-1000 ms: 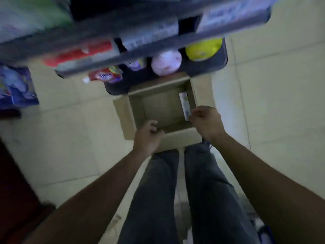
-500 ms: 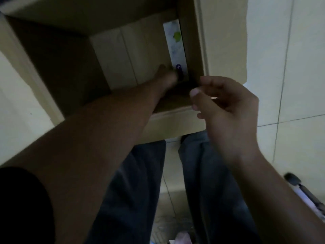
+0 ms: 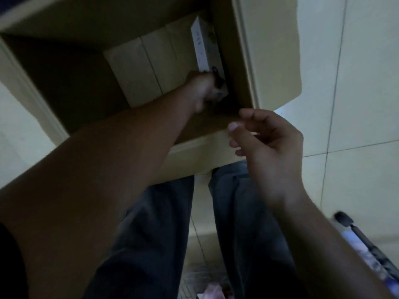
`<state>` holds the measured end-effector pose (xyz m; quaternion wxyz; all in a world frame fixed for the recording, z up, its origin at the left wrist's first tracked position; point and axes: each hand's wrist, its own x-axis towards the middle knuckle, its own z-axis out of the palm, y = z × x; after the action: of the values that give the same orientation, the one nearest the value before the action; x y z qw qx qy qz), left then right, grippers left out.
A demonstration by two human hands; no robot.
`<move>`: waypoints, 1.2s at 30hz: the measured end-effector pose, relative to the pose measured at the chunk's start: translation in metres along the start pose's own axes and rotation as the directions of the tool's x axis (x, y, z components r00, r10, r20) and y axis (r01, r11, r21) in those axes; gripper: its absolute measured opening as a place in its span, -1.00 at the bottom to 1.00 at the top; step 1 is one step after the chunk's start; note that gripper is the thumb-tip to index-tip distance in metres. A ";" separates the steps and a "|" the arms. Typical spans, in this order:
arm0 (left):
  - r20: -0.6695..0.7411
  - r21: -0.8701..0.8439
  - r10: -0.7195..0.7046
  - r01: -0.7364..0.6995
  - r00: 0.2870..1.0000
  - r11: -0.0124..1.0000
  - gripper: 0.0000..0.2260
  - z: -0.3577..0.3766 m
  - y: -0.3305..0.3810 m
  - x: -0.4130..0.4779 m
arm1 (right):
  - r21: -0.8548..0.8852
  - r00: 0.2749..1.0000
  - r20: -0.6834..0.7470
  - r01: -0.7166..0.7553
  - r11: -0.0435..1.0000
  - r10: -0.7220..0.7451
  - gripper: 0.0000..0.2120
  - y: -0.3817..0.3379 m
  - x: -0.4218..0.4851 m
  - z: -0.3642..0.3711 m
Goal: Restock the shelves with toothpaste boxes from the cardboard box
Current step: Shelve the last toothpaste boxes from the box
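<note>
Pale tiled floor lay in dim, greenish light, thin grout lines crossing just beyond a dark-capped pole that rested on the tiles. Left of the pole the floor showed a darker, mottled patch, too blurred to identify.

Left arm's stretched way out, forward and down, bare forearm taking up loads of the view. The left grip is curled round the near end of the toothpaste box. The right grip just hangs in the air closer to the body, fingers loosely curled, holding nothing.
</note>
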<state>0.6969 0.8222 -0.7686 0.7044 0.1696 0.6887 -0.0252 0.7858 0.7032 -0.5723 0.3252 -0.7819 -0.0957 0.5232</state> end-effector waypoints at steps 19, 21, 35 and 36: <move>0.020 -0.025 0.571 -0.571 0.820 0.821 -0.53 -0.213 0.143 -0.574 | 0.289 0.891 0.286 0.270 0.919 -0.352 -0.66 -0.344 -0.209 -0.024; -0.164 -0.187 0.610 -0.631 0.776 0.753 -0.61 -0.222 0.153 -0.619 | 0.340 0.880 0.242 0.317 0.885 -0.409 -0.61 -0.384 -0.246 -0.020; -0.580 -0.125 0.783 -0.975 0.223 0.185 -0.82 -0.329 0.188 -0.832 | 0.415 0.575 0.151 0.701 0.580 -0.804 -0.56 -0.541 -0.453 0.064; -0.584 -0.104 0.789 -0.982 0.189 0.158 -0.80 -0.338 0.190 -0.839 | 0.406 0.551 0.149 0.723 0.559 -0.821 -0.57 -0.547 -0.460 0.069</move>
<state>0.3809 0.9271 0.0939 0.4328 0.3778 0.5512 0.6050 0.6293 0.9274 0.0912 0.6169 -0.5016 -0.4052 0.4514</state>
